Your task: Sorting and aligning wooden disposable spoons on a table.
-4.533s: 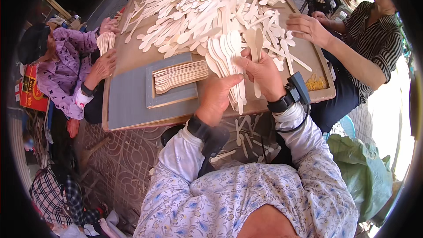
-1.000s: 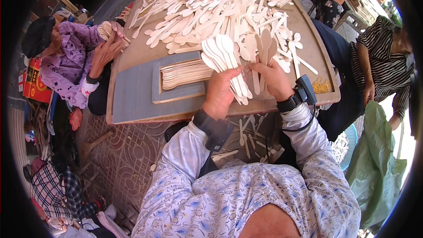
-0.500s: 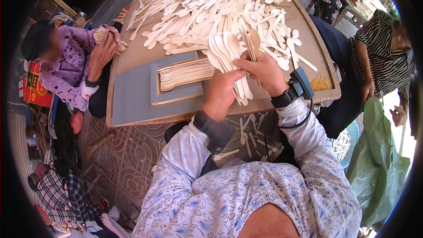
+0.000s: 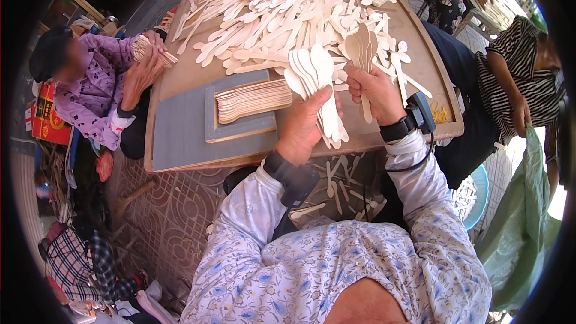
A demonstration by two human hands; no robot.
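Note:
My left hand point(image 4: 305, 127) grips a fanned bunch of pale wooden spoons point(image 4: 317, 78), bowls pointing up, above the near edge of the wooden table point(image 4: 180, 84). My right hand point(image 4: 373, 91) holds a smaller bunch of wooden spoons point(image 4: 362, 48) just to the right of it, lifted off the table. A loose heap of wooden spoons point(image 4: 282, 12) covers the far half of the table. A neat stack of spoons point(image 4: 252, 101) lies on a small grey board point(image 4: 240, 129) left of my left hand.
A person in purple point(image 4: 96, 93) sits at the left, holding a bundle of spoons point(image 4: 147, 48). A person in stripes point(image 4: 522, 84) stands at the right beside a green bag point(image 4: 522, 228). More hands work at the far edge. Spoons litter the floor under the table point(image 4: 336, 186).
Both my hands rose from the table surface with their bunches; my right hand lifted a few spoons up beside the left bunch. The striped person shifted rightward.

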